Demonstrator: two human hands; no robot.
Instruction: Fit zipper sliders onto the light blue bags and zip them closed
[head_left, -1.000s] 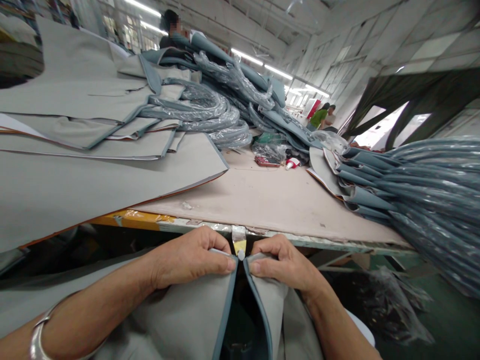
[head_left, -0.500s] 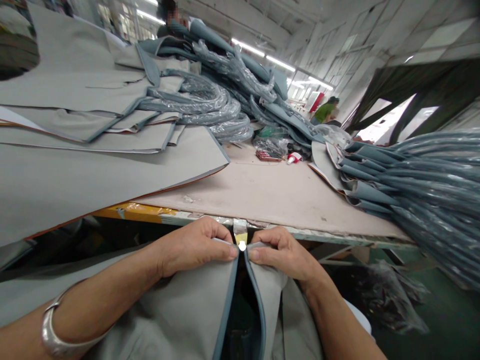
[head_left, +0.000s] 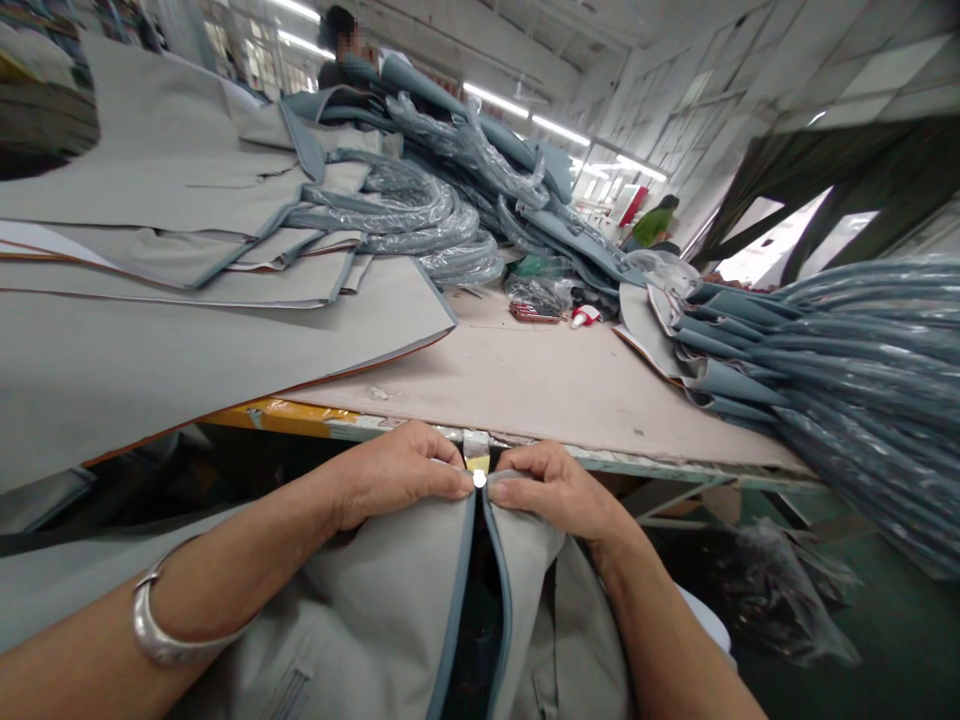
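Observation:
Grey fabric (head_left: pixel 382 600) with blue-grey bound edges hangs below the table edge, split by a dark gap. My left hand (head_left: pixel 409 465) pinches the top corner of the left edge between thumb and fingers. Opposite it, my right hand (head_left: pixel 551 490) grips the top of the right edge the same way. The two corners are close together, only a narrow space between them. A small white round tip (head_left: pixel 480 479), below a clear and yellow strip (head_left: pixel 477 450) on the table edge, shows between my thumbs. A silver bangle (head_left: pixel 176 630) circles my left forearm.
Large grey fabric panels (head_left: pixel 187 350) overhang the table (head_left: pixel 525 380) at left. Plastic-wrapped blue-grey rolls (head_left: pixel 420 205) pile behind; more bundled lengths (head_left: pixel 862 370) lie at right. A red-and-white bottle (head_left: pixel 585 316) lies beyond. A person in green (head_left: pixel 651 226) is in the background.
Both hands have risen slightly and drawn closer together, bringing the two fabric corners nearer each other. More of the left forearm and bangle shows. The gap has narrowed at the top.

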